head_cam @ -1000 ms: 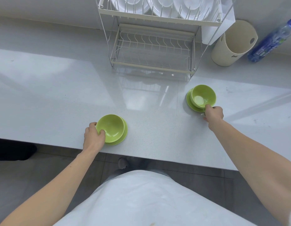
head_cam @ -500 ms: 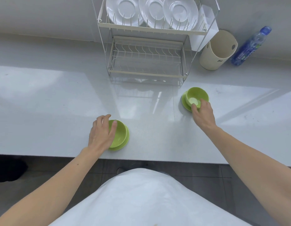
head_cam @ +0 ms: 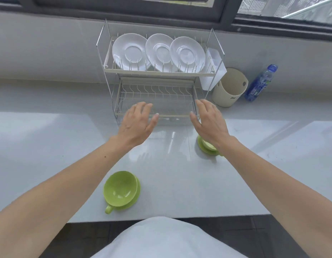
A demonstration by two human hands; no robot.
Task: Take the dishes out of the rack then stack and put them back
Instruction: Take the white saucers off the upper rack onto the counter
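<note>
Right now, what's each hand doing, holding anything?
Left hand: open, empty, in front of the wire dish rack.
Right hand: open, empty.

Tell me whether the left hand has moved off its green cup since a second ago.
Yes. The left hand has left the green cup and gone forward, open, to the front edge of the dish rack.

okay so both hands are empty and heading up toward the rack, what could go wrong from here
The near green cup on its saucer stands close to the counter edge, under the left forearm; a dropped arm could knock it off. The right wrist hides part of the far green cup, so it might get clipped. The white plates stand upright and overlapping on the rack's top shelf; pulling one could likely drag its neighbour.
</note>
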